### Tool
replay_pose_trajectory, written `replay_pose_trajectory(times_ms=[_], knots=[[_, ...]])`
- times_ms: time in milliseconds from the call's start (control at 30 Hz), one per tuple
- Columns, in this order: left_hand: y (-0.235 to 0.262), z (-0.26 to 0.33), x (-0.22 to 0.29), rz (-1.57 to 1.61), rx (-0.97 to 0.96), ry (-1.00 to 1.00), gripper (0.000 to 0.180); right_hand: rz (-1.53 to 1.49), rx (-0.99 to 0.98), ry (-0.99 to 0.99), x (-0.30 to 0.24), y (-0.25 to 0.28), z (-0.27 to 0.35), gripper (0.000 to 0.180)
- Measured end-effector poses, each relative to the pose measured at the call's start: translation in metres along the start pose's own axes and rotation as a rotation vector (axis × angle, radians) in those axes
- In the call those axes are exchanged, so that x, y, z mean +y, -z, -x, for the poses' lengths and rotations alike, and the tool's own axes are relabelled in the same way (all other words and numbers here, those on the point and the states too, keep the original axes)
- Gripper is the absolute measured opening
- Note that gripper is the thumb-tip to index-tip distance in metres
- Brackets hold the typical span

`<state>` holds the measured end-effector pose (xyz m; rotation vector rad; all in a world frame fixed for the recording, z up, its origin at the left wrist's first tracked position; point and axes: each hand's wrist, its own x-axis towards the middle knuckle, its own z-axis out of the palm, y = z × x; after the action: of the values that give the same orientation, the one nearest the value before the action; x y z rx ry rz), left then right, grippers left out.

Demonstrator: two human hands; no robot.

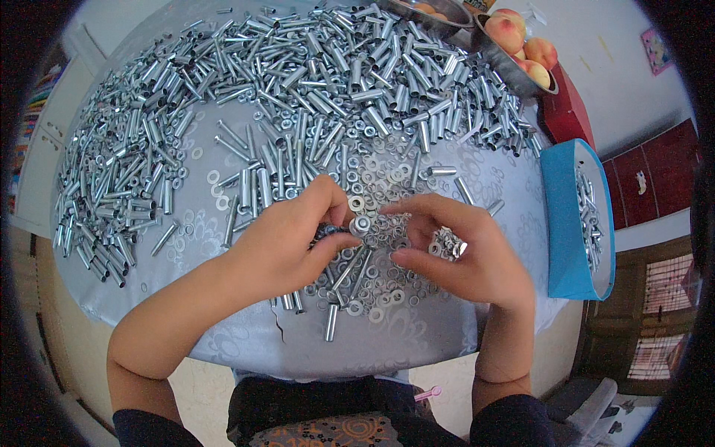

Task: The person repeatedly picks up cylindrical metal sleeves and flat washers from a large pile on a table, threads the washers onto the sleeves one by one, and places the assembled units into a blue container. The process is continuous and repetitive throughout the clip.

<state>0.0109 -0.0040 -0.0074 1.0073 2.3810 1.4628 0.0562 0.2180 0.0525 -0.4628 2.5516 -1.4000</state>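
Most tubes (313,67) and washers (380,175) lie loose across our surface (246,343), few in the blue box (570,223), so we judge much remains; our left hand (287,238) pinches a tube-and-washer piece (362,223), right hand (465,249) clasps washers.

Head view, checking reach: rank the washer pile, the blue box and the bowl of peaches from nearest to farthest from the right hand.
From the right hand:
1. Washer pile, directly under and ahead of it.
2. Blue box, off to its right.
3. Bowl of peaches, far edge, upper right.

Pale wall (596,45), red cabinet (640,182) right, white cupboard (45,141) left.
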Motion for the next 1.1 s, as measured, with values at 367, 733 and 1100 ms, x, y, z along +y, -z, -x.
replay_pose_trajectory(times_ms=[367, 733, 1100], knots=[[0.001, -0.004, -0.001, 0.040, 0.018, 0.022, 0.032, 0.017, -0.026, 0.088, 0.011, 0.006, 0.002, 0.041], [0.000, -0.005, -0.001, 0.045, 0.027, -0.024, 0.032, -0.043, 0.003, 0.014, 0.005, 0.003, 0.003, 0.046], [0.002, -0.005, 0.000, 0.066, 0.028, -0.031, 0.032, -0.106, 0.015, 0.015, 0.011, 0.005, 0.001, 0.050]])
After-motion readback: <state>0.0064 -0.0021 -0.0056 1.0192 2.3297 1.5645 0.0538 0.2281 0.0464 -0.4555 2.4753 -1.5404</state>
